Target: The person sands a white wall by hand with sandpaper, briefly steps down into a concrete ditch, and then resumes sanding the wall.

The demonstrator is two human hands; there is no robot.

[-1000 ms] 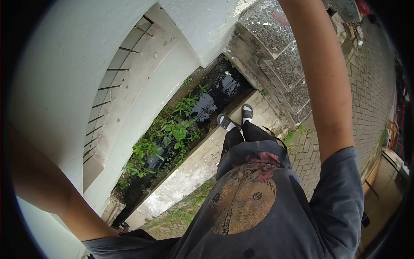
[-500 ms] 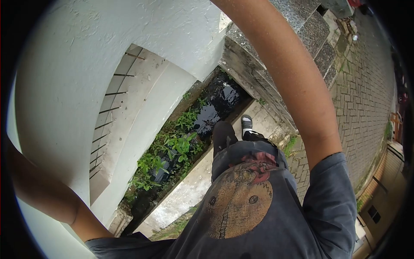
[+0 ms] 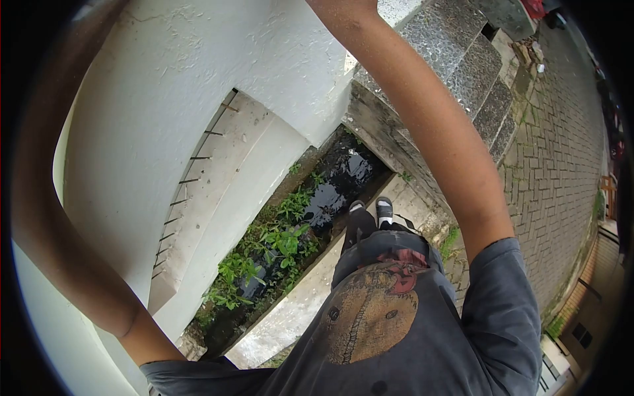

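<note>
Both my arms reach up along a white painted wall (image 3: 191,53). The left forearm (image 3: 46,171) curves up the left side in shadow and leaves the view at the top; my left hand is out of frame. At the top edge, only the base of my right hand (image 3: 343,9) shows, close to the wall; its fingers are cut off, so what it touches or holds is hidden. Below the wall face is a recess (image 3: 231,138) with a row of short dark rods sticking out along one side.
Both my feet (image 3: 384,210) stand at a concrete ledge (image 3: 277,330) beside a drain with dark water (image 3: 330,198) and green weeds (image 3: 284,241). A stone-topped block (image 3: 449,46) rises at the upper right. Beyond it lies a paved brick road (image 3: 555,152).
My left forearm has swung upward along the left edge. The view has shifted slightly, showing more of my right wrist. One foot has moved forward, so both feet now show at the ledge.
</note>
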